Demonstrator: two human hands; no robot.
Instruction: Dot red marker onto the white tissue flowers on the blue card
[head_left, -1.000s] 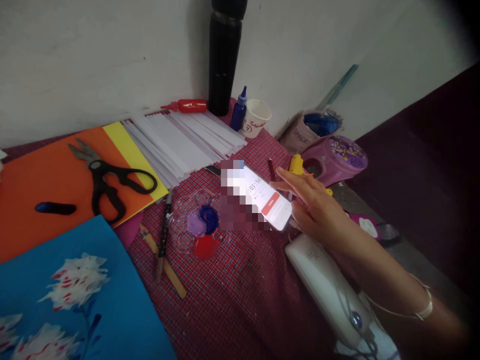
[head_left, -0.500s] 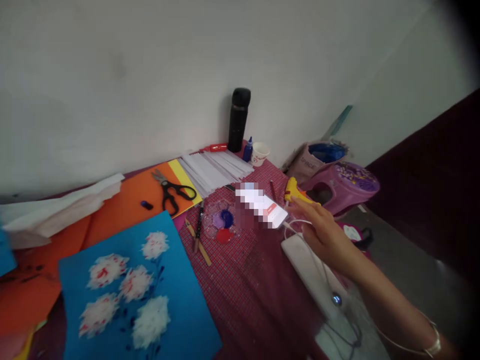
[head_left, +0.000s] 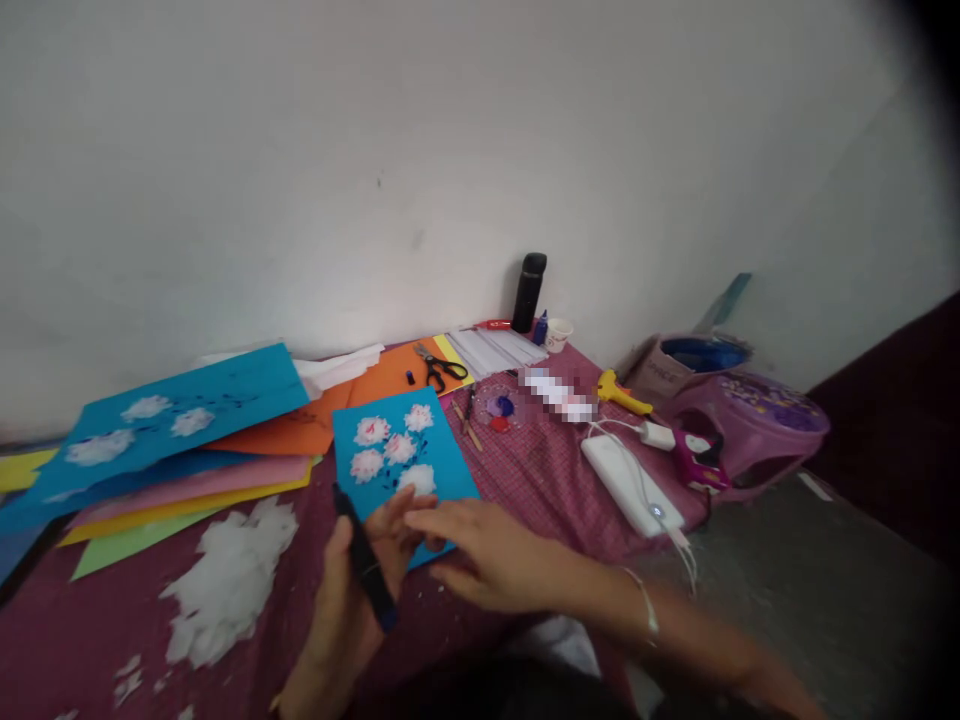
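Note:
My left hand (head_left: pixel 349 600) holds a dark marker (head_left: pixel 365 558) against its palm, at the lower middle of the view. Reaching in from the right, my right hand (head_left: pixel 480 555) has its fingers at the fingertips of my left hand; whether anything is between them is hidden. Just beyond both hands lies a blue sheet (head_left: pixel 456 462) with white and red tissue flowers and dark blue marks, its near edge partly covered by them. A small dark cap (head_left: pixel 410 377) rests on orange paper (head_left: pixel 382 378) near black-handled scissors (head_left: pixel 442 368).
Left are another blue flower sheet (head_left: pixel 247 385), coloured papers and white scraps (head_left: pixel 225 590). Behind stand a black bottle (head_left: pixel 529 295) and paper cup (head_left: pixel 558 335). A paint palette (head_left: pixel 496 408), yellow glue gun (head_left: pixel 624 393), white power bank (head_left: pixel 626 485) and pink stool (head_left: pixel 750 425) are rightward.
The view has shifted left and back. My right hand has moved from beside the phone to my left hand, which has come into view with the marker.

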